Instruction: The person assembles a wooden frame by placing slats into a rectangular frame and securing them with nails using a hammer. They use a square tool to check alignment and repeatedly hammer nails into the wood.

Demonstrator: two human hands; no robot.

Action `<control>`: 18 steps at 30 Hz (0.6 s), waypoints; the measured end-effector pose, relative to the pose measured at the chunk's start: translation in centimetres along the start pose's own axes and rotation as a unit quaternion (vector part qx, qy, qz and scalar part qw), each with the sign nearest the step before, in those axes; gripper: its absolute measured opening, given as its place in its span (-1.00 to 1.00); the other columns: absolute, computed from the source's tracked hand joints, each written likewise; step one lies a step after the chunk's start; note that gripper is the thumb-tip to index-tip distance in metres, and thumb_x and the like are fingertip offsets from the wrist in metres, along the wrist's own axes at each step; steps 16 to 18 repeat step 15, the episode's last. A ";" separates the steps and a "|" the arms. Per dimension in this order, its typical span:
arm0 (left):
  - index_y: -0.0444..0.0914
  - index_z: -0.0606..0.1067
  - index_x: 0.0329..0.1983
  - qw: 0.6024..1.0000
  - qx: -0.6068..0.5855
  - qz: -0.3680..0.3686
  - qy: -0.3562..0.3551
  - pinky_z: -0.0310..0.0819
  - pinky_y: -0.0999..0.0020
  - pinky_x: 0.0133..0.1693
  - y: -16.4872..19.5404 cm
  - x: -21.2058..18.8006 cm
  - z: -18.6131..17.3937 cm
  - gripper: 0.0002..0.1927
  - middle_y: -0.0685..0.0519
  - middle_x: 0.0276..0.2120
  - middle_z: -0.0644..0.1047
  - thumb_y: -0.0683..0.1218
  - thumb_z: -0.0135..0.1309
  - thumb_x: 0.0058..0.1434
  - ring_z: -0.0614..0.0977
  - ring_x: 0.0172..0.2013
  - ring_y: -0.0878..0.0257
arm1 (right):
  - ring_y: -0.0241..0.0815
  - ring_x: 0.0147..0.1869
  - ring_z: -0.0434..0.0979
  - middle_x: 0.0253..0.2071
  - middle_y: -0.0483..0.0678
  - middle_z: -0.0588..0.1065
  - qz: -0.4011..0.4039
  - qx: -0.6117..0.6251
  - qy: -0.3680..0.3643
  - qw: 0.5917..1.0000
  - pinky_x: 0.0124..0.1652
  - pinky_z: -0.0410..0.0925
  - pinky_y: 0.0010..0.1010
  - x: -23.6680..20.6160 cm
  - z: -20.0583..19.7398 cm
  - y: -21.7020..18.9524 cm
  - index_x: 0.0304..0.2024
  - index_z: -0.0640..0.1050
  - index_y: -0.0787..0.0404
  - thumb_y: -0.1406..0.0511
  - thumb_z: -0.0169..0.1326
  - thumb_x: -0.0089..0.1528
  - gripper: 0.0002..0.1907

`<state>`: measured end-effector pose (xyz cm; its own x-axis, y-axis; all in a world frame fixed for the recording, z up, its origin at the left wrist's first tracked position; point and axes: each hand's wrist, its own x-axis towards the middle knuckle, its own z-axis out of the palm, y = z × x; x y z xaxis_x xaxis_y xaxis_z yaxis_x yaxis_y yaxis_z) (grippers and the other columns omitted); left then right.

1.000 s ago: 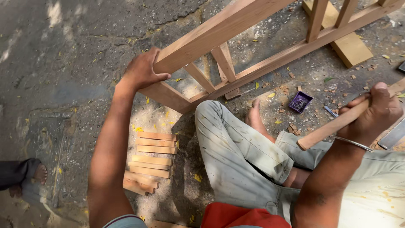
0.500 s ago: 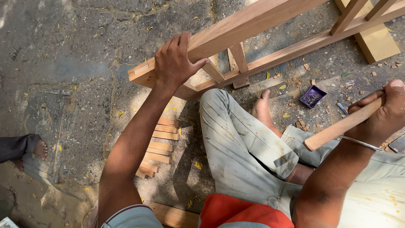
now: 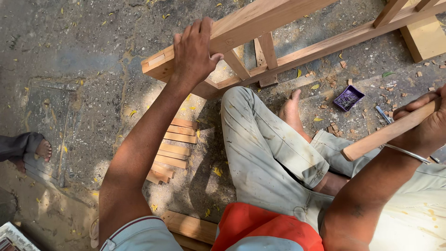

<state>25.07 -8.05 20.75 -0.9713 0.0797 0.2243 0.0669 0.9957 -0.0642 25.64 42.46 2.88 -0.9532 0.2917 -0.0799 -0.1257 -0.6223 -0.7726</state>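
My left hand grips the near rail of a slatted wooden frame that lies tilted over the ground in front of me. Fingers wrap over the rail's top close to its left end. At the right edge, my right hand is closed around a long wooden handle that points down-left; its head is out of view. A metal bangle sits on that wrist. I sit on the ground with my grey-trousered leg bent under the frame.
Several short wooden strips lie stacked on the ground by my left arm. A small purple box of nails sits right of my foot among wood chips. A timber block is top right. Another person's foot shows at left.
My left hand slid along the frame's rail and now grips it from above nearer the end. The frame has shifted right and up in view. My right hand keeps the handle.
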 end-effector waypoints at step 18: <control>-0.10 0.27 0.43 0.958 -0.255 0.001 -0.127 0.40 0.00 0.21 -6.0 -1.9 -4.7 -0.22 -0.17 0.21 0.50 0.45 0.02 0.37 0.55 0.23 -0.07 | -0.24 -0.60 0.21 -0.49 -0.04 0.35 0.020 0.037 0.026 0.999 -0.56 0.14 -0.45 -1.0 2.8 -2.2 -0.07 0.49 0.16 0.21 -0.01 0.59 -0.81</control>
